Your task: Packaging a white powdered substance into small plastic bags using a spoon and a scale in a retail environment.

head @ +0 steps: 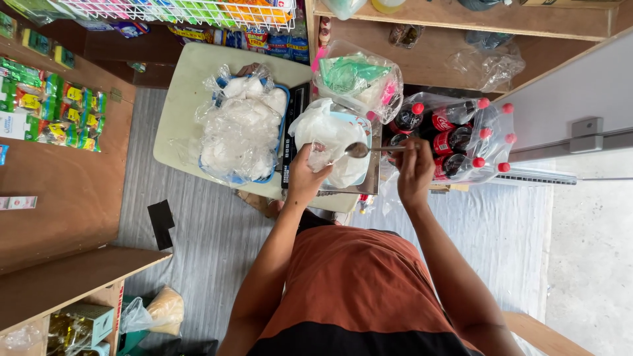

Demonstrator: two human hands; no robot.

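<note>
shiny metal spoon (359,150), clear crinkly plastic bag (321,157), matt wood shelf (72,191)

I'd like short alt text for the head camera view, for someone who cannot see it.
Seen from above, a person's right hand holds a metal spoon over a small clear bag that the left hand holds above a scale. A blue tray of filled bags sits beside it, cola bottles opposite.

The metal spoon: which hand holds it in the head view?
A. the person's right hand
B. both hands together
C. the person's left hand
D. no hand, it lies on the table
A: the right hand grips the handle of the metal spoon, whose bowl is at the small clear plastic bag held by the left hand.
</note>
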